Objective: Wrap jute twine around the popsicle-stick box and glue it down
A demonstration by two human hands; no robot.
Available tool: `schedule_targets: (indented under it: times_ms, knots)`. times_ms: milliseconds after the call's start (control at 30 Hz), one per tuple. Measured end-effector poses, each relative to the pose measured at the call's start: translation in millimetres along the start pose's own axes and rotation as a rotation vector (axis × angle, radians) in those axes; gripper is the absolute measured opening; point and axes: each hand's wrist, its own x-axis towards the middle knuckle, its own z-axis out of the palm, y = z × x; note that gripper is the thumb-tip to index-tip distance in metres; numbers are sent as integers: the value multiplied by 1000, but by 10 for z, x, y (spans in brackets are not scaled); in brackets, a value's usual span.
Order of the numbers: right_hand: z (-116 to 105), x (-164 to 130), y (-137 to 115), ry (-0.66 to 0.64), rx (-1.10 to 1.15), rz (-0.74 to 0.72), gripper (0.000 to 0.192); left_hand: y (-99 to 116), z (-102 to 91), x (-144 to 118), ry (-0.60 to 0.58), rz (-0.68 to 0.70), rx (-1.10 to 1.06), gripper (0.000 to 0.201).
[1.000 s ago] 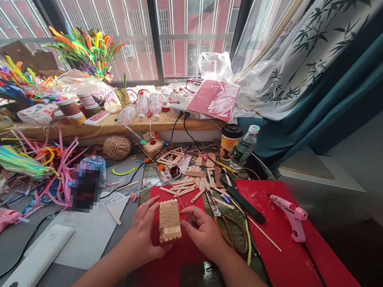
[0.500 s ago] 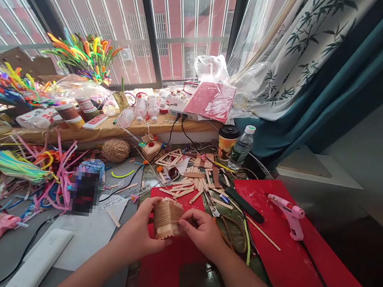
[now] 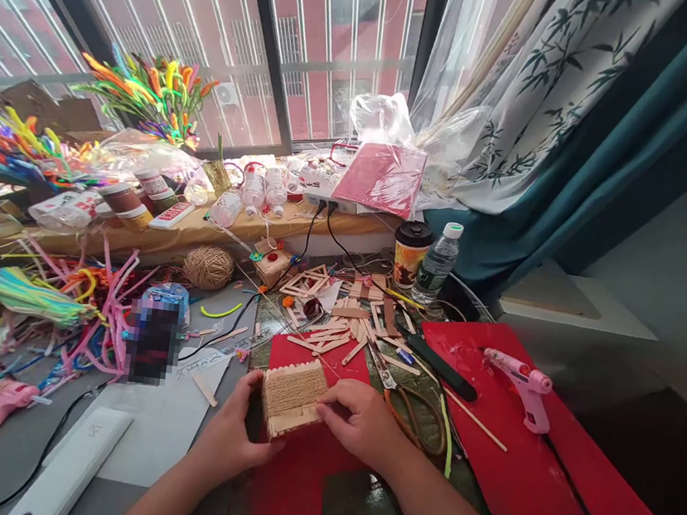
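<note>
A twine ball (image 3: 209, 266) sits centre-left; a cup (image 3: 411, 254) and bottle (image 3: 437, 263) stand centre; a glue gun (image 3: 520, 387) lies right.

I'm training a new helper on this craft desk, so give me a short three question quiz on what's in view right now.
1. True or false: both hands hold the twine-wrapped stick box.
2. Which lies on the right-hand red sheet? A) ball of twine B) pink glue gun C) water bottle
3. What stands directly left of the water bottle?

Key
1. True: the left hand grips its left side and the right hand has its fingers on its right edge.
2. B: the pink glue gun lies there; the ball of twine sits far left, near the sill.
3. A lidded paper cup.
</note>
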Motion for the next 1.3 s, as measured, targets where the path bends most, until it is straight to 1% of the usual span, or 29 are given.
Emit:
schedule_targets:
  times_ms: [100, 200, 267, 367, 467, 533, 567, 667, 733, 833, 967, 1100, 1233, 1300]
  knots:
    - [-2, -8, 14, 14, 1, 48, 9, -54, -10, 0, -36, 38, 30, 94]
    - [29, -9, 14, 1, 52, 160, 5, -126, -9, 1, 35, 122, 101, 94]
    - [67, 3, 3, -15, 112, 227, 5, -173, -16, -3, 77, 170, 164, 94]
    - [134, 35, -27, -26, 178, 287, 7, -173, -58, -15, 50, 178, 239, 98]
    - [198, 59, -47, -15, 195, 309, 10, -10, -119, -5, 13, 181, 271, 114]
    - [229, 63, -45, -11, 187, 310, 11, 173, -133, 37, 2, 201, 283, 123]
    - [239, 61, -40, -14, 178, 308, 11, 269, -125, 70, -28, 232, 294, 124]
    - [237, 45, -25, -15, 152, 291, 10, 499, -45, 196, -105, 317, 364, 117]
    - [202, 33, -22, -17, 148, 265, 8, 572, 23, 269, -130, 330, 404, 112]
    - [108, 24, -27, -42, 135, 227, 6, 588, 75, 319, -131, 318, 429, 97]
    - [-15, 38, -35, -24, 27, 213, 9, 565, 50, 322, -146, 300, 410, 78]
    - [-40, 53, -24, -32, -14, 234, 10, 553, 43, 356, -140, 259, 385, 57]
    - [-1, 50, 13, -25, -8, 249, 9, 567, 70, 384, -124, 219, 386, 50]
    - [17, 44, 31, -23, 0, 253, 9, 594, 79, 379, -136, 214, 393, 54]
